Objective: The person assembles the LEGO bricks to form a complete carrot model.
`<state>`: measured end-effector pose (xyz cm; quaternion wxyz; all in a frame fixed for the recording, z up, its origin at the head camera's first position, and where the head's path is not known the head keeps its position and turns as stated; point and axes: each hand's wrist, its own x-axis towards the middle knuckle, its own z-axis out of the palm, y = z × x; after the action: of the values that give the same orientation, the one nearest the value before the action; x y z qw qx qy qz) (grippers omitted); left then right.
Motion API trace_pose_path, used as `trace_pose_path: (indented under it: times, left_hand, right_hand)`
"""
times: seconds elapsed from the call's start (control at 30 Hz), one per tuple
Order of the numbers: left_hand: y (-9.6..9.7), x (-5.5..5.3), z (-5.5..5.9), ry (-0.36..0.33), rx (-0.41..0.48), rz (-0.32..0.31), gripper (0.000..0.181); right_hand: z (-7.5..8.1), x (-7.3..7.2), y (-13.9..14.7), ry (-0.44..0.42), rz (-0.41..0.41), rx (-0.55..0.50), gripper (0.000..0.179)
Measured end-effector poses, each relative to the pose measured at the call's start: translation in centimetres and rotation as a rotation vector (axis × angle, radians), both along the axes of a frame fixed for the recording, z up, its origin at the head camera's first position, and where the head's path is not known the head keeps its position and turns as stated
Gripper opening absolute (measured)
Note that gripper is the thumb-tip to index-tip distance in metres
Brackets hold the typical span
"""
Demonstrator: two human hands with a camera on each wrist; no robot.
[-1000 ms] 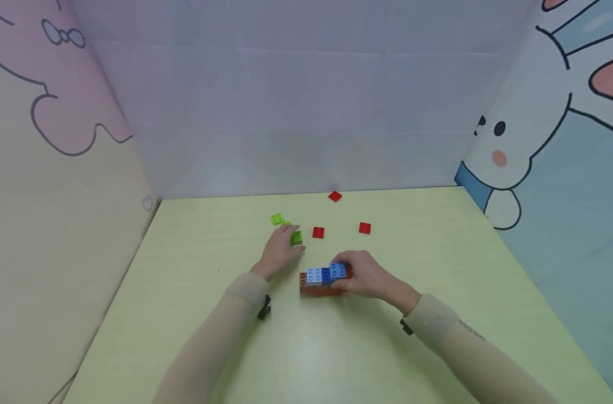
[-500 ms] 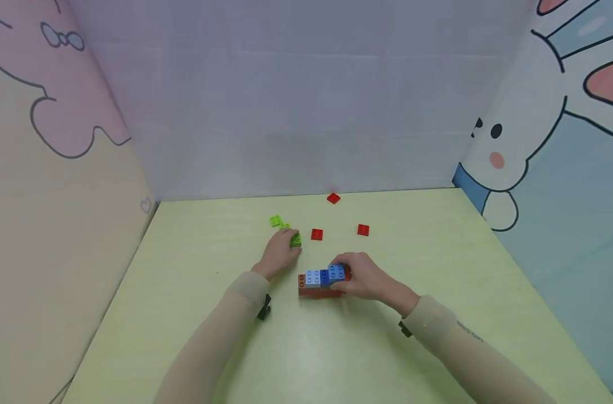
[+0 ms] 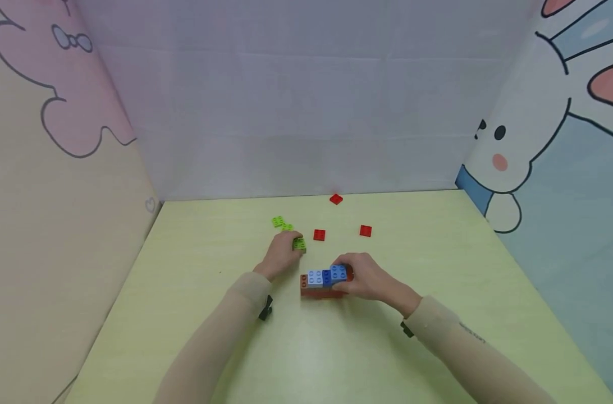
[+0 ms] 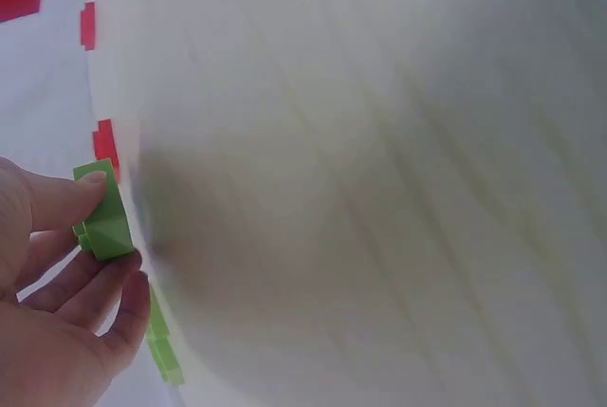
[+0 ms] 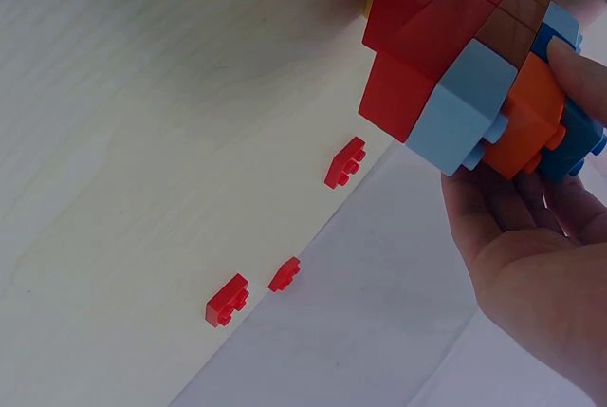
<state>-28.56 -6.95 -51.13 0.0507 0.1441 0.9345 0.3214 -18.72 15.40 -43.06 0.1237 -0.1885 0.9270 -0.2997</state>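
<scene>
In the head view my left hand (image 3: 280,255) pinches a green toy building brick (image 3: 299,244). The left wrist view shows this brick (image 4: 106,212) between the thumb and fingertips. My right hand (image 3: 367,275) grips the right end of a built block of toy bricks (image 3: 315,279), just nearer to me. Its top carries light blue and dark blue bricks over a brown layer. From the right wrist, the block (image 5: 417,70) also shows red sides and an orange brick (image 5: 533,115) under the thumb. The right fingers hide part of the block.
Two more green bricks (image 3: 278,221) lie just beyond my left hand. Three red bricks lie apart farther back: one (image 3: 319,235) near the green ones, one (image 3: 365,230) to the right, one (image 3: 335,199) by the table's back edge. Walls (image 3: 306,123) enclose the table.
My left fingers have closed in on the green brick and brought it slightly nearer to the block. The right hand keeps its grip, almost still.
</scene>
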Motion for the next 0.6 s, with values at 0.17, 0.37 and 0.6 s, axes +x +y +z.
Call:
trace_pose_path:
  times: [0.17, 0.37, 0.6]
  left_hand:
    - [0.1, 0.5, 1.2, -0.021, 0.034, 0.0, 0.044]
    - [0.4, 1.5, 2.9, 0.025, 0.037, -0.024, 0.041]
    - [0.5, 3.0, 4.8, 0.071, 0.041, -0.088, 0.038]
  right_hand:
    - [0.1, -0.1, 0.0, 0.0, 0.012, -0.004, 0.039]
    - [0.1, -0.1, 0.1, 0.006, 0.008, -0.003, 0.04]
    - [0.0, -0.2, 0.3, 0.003, 0.018, -0.005, 0.04]
